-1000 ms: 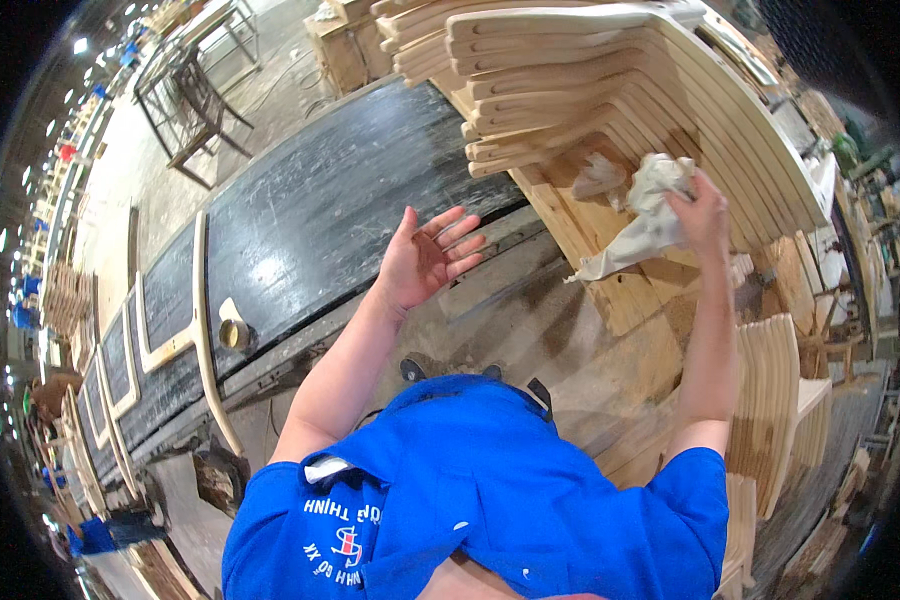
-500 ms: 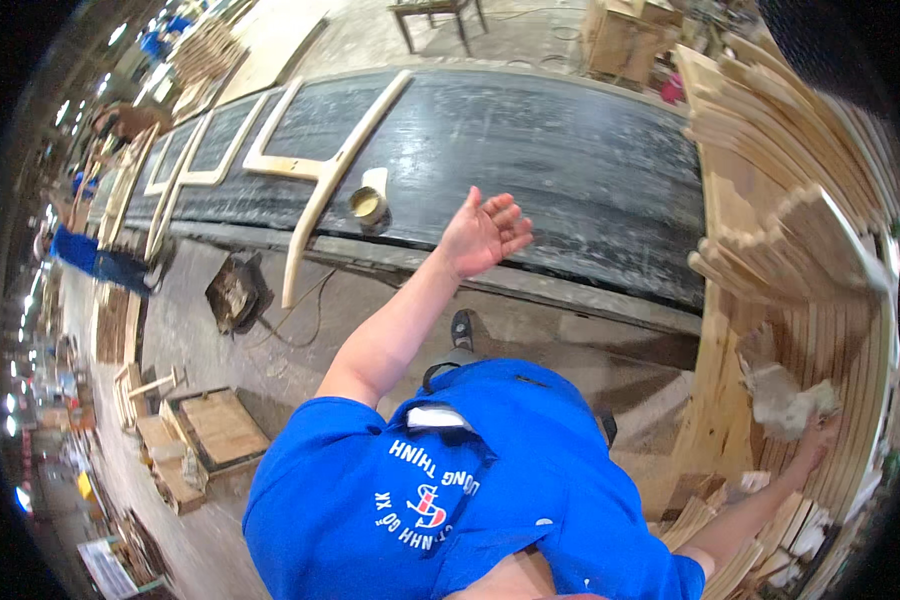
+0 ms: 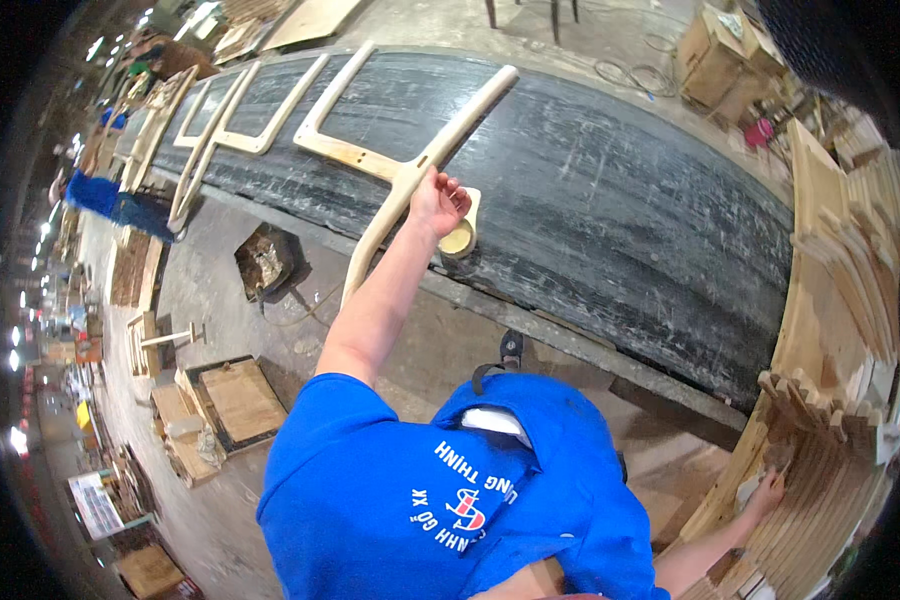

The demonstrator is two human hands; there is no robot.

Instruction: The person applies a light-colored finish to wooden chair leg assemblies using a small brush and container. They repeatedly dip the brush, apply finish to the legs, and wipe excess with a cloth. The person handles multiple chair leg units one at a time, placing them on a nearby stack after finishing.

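My left hand (image 3: 438, 206) is over the dark worktable, with loosely curled fingers that hold nothing I can see. It is beside a pale wooden chair frame (image 3: 395, 205), possibly touching it. Just right of it stands a small tin of yellowish paste (image 3: 457, 239), and a pale flat piece (image 3: 472, 205) is partly hidden behind the fingers. Far to the lower right, my right hand (image 3: 767, 493) grips a crumpled whitish cloth (image 3: 748, 489). That hand is over a stack of wooden parts (image 3: 805, 530), its fingertips hard to make out.
More wooden frames (image 3: 255, 140) lie along the worktable (image 3: 610, 200) to the left. Curved wooden parts (image 3: 855, 270) are piled at the right. On the floor are a dark bin (image 3: 267, 262) and wooden panels (image 3: 235, 400). A person in blue (image 3: 120, 205) stands far left.
My left hand has moved left, from bare tabletop to the chair frame and tin, its fingers curling more. My right hand still has the whitish cloth, now lower in view. The whole view has shifted.
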